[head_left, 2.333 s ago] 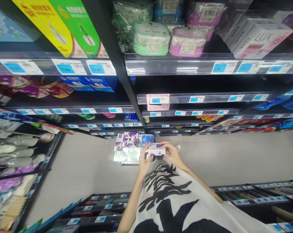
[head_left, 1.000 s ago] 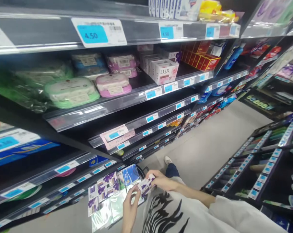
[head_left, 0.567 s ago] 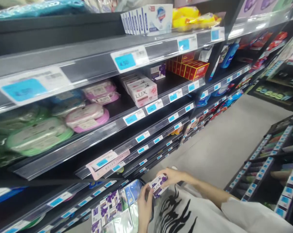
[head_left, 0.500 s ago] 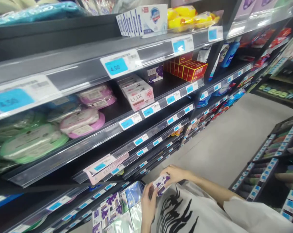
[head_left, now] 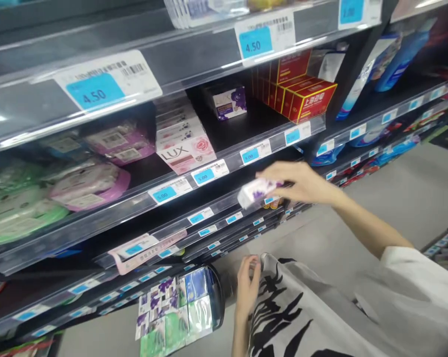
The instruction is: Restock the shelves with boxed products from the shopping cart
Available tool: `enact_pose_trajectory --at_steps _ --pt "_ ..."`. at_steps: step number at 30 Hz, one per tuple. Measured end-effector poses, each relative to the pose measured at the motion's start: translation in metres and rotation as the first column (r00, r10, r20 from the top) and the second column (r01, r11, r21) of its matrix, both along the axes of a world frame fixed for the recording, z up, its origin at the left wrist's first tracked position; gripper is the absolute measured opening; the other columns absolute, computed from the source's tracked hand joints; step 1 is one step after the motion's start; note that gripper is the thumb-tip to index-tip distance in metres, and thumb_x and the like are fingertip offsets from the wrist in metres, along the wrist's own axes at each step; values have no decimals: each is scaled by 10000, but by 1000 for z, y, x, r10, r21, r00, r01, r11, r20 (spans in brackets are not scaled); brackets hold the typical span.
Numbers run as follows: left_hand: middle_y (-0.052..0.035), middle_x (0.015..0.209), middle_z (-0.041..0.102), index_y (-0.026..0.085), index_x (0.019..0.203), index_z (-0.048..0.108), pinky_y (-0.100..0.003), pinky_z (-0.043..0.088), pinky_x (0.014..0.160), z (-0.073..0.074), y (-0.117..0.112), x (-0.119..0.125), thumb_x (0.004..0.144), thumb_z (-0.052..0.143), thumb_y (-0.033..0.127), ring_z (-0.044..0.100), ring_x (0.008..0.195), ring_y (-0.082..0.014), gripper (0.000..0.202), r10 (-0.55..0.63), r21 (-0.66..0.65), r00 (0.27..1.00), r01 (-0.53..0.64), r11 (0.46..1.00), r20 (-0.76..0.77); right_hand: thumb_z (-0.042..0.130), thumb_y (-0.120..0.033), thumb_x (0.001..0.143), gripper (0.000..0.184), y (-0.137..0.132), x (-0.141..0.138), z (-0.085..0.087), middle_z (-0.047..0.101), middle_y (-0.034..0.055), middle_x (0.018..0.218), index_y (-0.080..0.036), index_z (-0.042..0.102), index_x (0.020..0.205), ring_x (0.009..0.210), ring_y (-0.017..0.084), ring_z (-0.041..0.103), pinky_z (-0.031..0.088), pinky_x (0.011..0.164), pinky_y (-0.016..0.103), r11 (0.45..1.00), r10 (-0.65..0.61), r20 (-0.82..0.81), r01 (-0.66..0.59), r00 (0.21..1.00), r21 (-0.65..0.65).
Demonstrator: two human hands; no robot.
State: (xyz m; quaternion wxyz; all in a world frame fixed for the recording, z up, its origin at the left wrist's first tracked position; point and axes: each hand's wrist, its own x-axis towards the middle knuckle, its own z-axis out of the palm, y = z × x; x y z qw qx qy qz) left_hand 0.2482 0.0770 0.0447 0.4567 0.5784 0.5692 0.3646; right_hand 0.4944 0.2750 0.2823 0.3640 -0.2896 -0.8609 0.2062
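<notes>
In front of the lower shelf rail (head_left: 226,204): one white-and-purple carton (head_left: 257,192) (print blurred), gripped in your right hand (head_left: 302,182). By your patterned shirt (head_left: 283,307): your left hand (head_left: 248,277), fingers loosely curled, thumb apart. On the shelf above (head_left: 242,131): one purple-and-white LUX carton (head_left: 229,103), between pink-and-white LUX cartons (head_left: 189,152) and red cartons (head_left: 309,99).

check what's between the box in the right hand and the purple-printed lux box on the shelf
Head view: dark shelf surface, its front edge with a 5.00 price tag, then a dark gap before the held box.
</notes>
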Motion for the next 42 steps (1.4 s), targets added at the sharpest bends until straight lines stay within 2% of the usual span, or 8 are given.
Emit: enact_pose_trajectory --at_steps 4,7,14,18,26,34,38,42 --pt "-91 1188 689 222 1195 677 -356 517 1002 -3 -16 9 1069 457 429 662 1102 -225 328 -172 -88 983 166 982 -71 751 -507 892 474 42 11 70 751 60 1270 -275 733 1306 1171 231 677 523 1052 435 954 -153 -125 180 980 240" --pt "-96 1197 705 228 1199 693 -384 507 1052 -7 -24 8 1076 430 419 660 1152 -236 347 -255 -145 959 236 961 -126 669 -578 920 462 79 6 91 739 62 1288 -255 779 1230 1262 269 636 493 1064 432 931 -183 -69 195 981 307" --pt "-107 1239 711 233 1267 682 -440 523 1061 -10 -16 -6 1052 450 349 669 1182 -275 337 -300 -152 891 263 953 -339 697 -567 886 381 167 -12 76 745 69 1277 -319 781 1164 1318 349 598 516 1077 498 938 -197 11 185 980 292" --pt "-117 1263 702 217 1294 669 -438 514 1083 -10 -11 0 1054 437 346 652 1216 -277 358 -323 -170 869 278 946 -375 674 -457 928 278 194 -22 68 708 49 1358 -316 777 1145 1357 358 554 534 1064 494 908 -278 68 239 958 345" --pt "-111 1305 702 244 1328 672 -415 512 1078 -4 -11 15 1061 391 322 658 1218 -265 395 -404 -240 848 337 910 -343 638 -215 925 343 182 -46 72 604 70 1510 -264 716 1255 1343 375 549 564 1008 528 856 -467 223 373 856 358" --pt "-123 1341 696 230 1336 664 -389 500 1071 -9 -13 9 1065 387 341 661 1224 -266 403 -405 -267 828 320 909 -387 602 -424 963 285 197 -44 64 712 128 1286 -237 742 1127 1356 377 509 548 1024 509 898 -346 76 307 935 314" --pt "-134 1339 693 213 1339 660 -375 499 1072 -10 -12 10 1066 384 328 663 1225 -262 405 -413 -285 823 319 904 -389 561 -472 981 320 192 -46 68 735 140 1202 -223 749 1049 1385 365 497 556 1025 495 932 -282 72 256 957 257" --pt "-124 1338 694 222 1343 658 -368 499 1068 -11 -10 12 1066 391 320 662 1229 -257 397 -419 -292 816 321 901 -397 605 -443 972 290 193 -48 68 742 131 1208 -215 744 1084 1376 351 519 558 1031 477 919 -308 61 281 949 275"
